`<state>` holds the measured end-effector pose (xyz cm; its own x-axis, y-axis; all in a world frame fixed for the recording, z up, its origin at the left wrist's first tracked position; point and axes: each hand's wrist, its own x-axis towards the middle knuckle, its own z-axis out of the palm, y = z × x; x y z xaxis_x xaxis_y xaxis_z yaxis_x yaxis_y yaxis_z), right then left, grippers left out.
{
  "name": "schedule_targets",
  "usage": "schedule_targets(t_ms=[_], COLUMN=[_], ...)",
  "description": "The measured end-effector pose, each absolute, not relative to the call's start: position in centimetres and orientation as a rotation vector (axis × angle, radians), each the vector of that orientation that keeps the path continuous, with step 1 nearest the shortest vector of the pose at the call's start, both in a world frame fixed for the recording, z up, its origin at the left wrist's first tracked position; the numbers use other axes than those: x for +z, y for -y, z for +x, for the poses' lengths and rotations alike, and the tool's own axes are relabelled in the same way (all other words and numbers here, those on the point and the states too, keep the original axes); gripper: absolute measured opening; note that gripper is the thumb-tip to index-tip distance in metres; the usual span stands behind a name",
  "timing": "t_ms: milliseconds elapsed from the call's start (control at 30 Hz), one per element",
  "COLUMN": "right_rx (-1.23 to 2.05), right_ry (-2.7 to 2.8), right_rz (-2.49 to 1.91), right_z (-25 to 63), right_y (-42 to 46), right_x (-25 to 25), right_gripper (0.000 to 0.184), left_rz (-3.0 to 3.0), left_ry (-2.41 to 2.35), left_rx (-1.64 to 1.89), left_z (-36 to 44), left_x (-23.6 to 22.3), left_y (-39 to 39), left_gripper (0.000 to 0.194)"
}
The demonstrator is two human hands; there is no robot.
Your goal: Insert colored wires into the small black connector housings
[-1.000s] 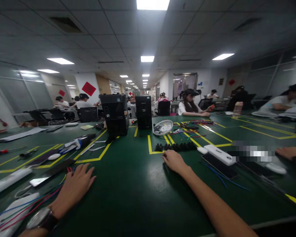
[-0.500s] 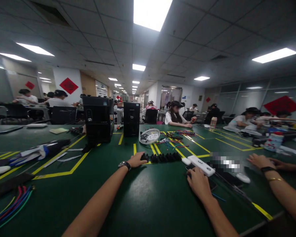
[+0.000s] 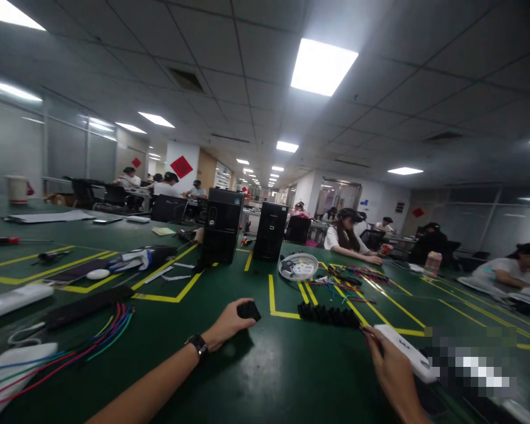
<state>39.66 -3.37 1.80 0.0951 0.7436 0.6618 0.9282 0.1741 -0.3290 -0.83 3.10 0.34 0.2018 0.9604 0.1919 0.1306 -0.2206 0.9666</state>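
My left hand [image 3: 224, 327] pinches a small black block [image 3: 249, 310] between thumb and fingers, just over the green table. A row of similar dark blocks [image 3: 329, 315] lies ahead, to the right of it. My right hand [image 3: 392, 365] is at the right end of that row, its fingers closed; what they hold is too dark and small to make out. Beside it lies a long white power bank-like device [image 3: 407, 352] with markings on top. A dark flat object [image 3: 428, 396] lies partly hidden under and behind the right hand.
A white basket [image 3: 298, 275] stands behind the row, with coloured wires [image 3: 357, 281] to its right. Two black computer towers [image 3: 223, 232] stand farther back. More wires [image 3: 110, 330] and a black pouch-like item [image 3: 88, 305] lie left. A person [image 3: 351, 235] sits across the table.
My left hand has left the row and come nearer with a small black block. My right hand has risen off the dark flat object and closed its fingers. The view has turned left.
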Motion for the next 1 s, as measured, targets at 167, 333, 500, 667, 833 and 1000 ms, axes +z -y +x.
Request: schedule_targets(t_ms=[167,333,500,667,833,1000], right_rx=[0.127,0.377,0.556,0.520,0.527,0.586], right_ry=[1.976,2.100,1.854,1.817,1.837,1.813], right_rz=[-1.370,-1.144,-1.044,-1.058,-1.062,-1.079], right_z=[28.6,16.9,12.1,12.3,12.6,12.3], right_y=[2.6,1.4,1.0,1.8,2.2,2.1], right_x=[5.1,4.9,2.2,1.3,1.6,1.5], right_gripper=[0.038,0.026,0.023,0.023,0.021,0.021], left_rz=[1.329,1.219,1.165,1.264,1.285,1.179], left_ry=[-0.984,-0.823,-0.722,-0.699,-0.694,-0.657], left_rx=[1.245,1.292,1.292,1.330,1.276,1.199], left_z=[-4.2,-3.3,-2.6,-3.2,-3.2,-2.7], left_x=[0.2,0.3,0.7,0.1,-0.5,-0.2], left_y=[-0.4,1.1,1.4,0.7,0.3,0.5], left_gripper=[0.071,0.085,0.087,0.079,0.073,0.066])
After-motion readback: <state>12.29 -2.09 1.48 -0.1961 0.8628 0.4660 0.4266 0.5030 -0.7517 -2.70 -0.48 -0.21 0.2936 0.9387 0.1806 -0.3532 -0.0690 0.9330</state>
